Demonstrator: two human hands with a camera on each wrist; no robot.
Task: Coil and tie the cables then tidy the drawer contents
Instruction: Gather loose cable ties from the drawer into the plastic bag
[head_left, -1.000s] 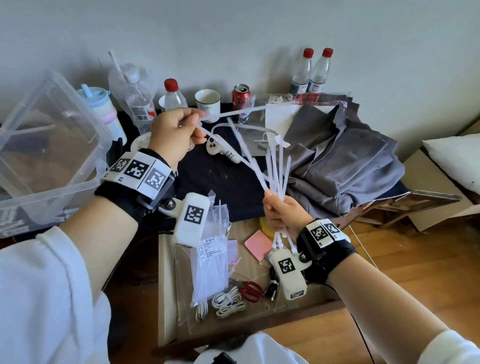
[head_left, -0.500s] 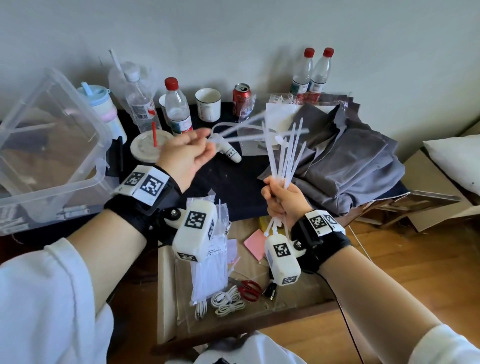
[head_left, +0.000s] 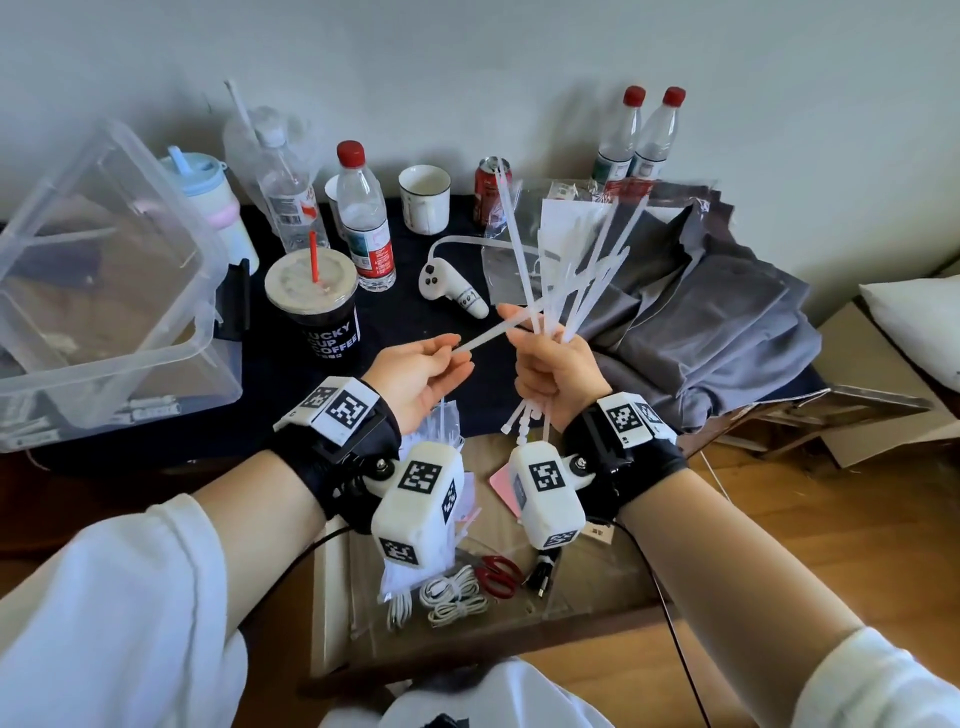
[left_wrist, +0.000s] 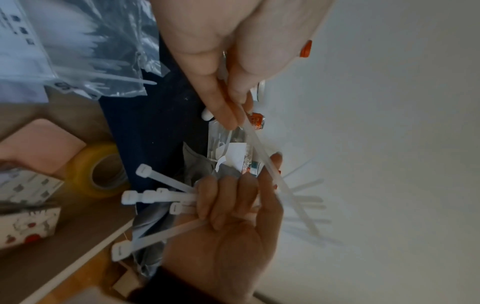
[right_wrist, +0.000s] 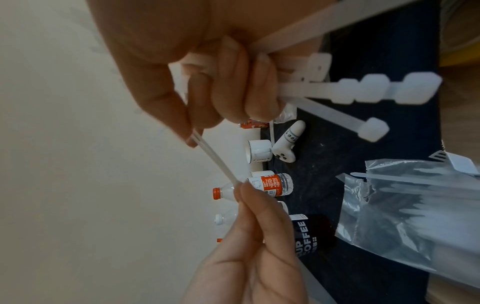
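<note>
pulling one zip tie (head_left: 496, 332) sideways out of a fanned handful was the likeliest way for this to go wrong, as i judged it: the right hand (head_left: 553, 371) was fisted round the bundle of zip ties (head_left: 566, 270) near their head ends, and a tug across the fist could have dragged neighbours loose and spilled them into the open drawer (head_left: 324, 613) below. the tie was smooth and thin, so the left hand (head_left: 415, 374), which pinched its tail between thumb and fingertips, might equally have slipped off it. i could not tell whether that tie's head was clamped inside the fist or free.

nearest, under both wrists, lay the coiled white cables (head_left: 452, 597) in the drawer, beside the red scissors (head_left: 496, 574) and a plastic bag of ties (head_left: 441, 431); they were well apart from either hand and untouched. whether they were tied yet was too small to tell.

above them, the pinched tie ran from the left fingertips up and rightward to the top of the right fist, where the right thumb lay against it. the locking heads stuck out below the fist and the tails splayed upward, away from the person.

farther off stood a coffee cup (head_left: 322, 312) and a white controller (head_left: 452, 288) on the dark cloth.
</note>
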